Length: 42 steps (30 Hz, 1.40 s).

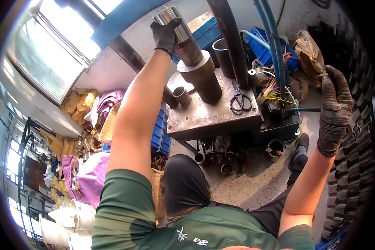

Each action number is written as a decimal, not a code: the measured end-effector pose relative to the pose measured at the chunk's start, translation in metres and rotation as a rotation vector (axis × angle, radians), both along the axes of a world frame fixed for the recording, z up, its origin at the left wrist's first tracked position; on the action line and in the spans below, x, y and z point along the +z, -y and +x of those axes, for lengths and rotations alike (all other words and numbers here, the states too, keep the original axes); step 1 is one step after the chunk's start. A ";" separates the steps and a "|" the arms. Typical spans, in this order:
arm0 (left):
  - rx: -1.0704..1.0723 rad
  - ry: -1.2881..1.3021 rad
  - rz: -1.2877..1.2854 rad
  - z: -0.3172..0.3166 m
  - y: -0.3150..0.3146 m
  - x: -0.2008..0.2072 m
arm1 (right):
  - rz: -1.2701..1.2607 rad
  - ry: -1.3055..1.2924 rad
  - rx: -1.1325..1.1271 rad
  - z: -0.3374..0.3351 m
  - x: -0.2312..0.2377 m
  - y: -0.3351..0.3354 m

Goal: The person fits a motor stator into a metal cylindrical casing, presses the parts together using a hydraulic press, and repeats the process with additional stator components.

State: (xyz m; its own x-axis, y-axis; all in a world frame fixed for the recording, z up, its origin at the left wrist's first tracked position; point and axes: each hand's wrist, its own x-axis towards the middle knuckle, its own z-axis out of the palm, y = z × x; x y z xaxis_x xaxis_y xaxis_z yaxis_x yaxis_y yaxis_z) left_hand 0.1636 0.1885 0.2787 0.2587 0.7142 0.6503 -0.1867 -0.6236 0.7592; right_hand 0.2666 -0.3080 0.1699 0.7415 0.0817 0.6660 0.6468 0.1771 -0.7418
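My left hand [164,36], in a black glove, is wrapped round a shiny metal sleeve [169,15] at the top of a brown metal column [189,51]. Below it stands a wider stepped steel block [204,79] on the worn metal machine table [196,118]. My right hand [336,110], in a dark striped glove, is raised at the far right with its fingers bent. Its fingertips come together near a brown sack; what they hold, if anything, I cannot make out. Black-handled scissors [241,103] and a short metal tube [182,96] rest on the table.
Rows of stacked dark metal pieces [350,179] line the right side. Beside the press post [229,37] are loose coloured wires [275,93] and blue pipes [275,37]. A metal pot [276,150] sits on the floor. Purple sacks [89,175] and blue crates [160,133] are at left.
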 end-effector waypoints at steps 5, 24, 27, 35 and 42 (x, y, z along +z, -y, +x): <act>0.077 -0.021 0.066 0.001 -0.001 -0.005 | 0.030 0.000 0.044 -0.001 0.002 -0.002; -0.173 -0.081 -0.166 -0.028 0.028 -0.092 | -0.824 0.314 -0.022 -0.049 0.035 0.029; -0.042 -0.093 -0.137 -0.034 0.023 -0.095 | -1.190 0.312 0.097 -0.074 0.047 0.035; -0.060 -0.109 -0.171 -0.042 0.028 -0.090 | -1.850 0.245 0.467 -0.089 0.023 0.079; -0.135 -0.044 -0.171 -0.038 0.024 -0.097 | -1.811 0.388 0.228 -0.114 -0.019 0.093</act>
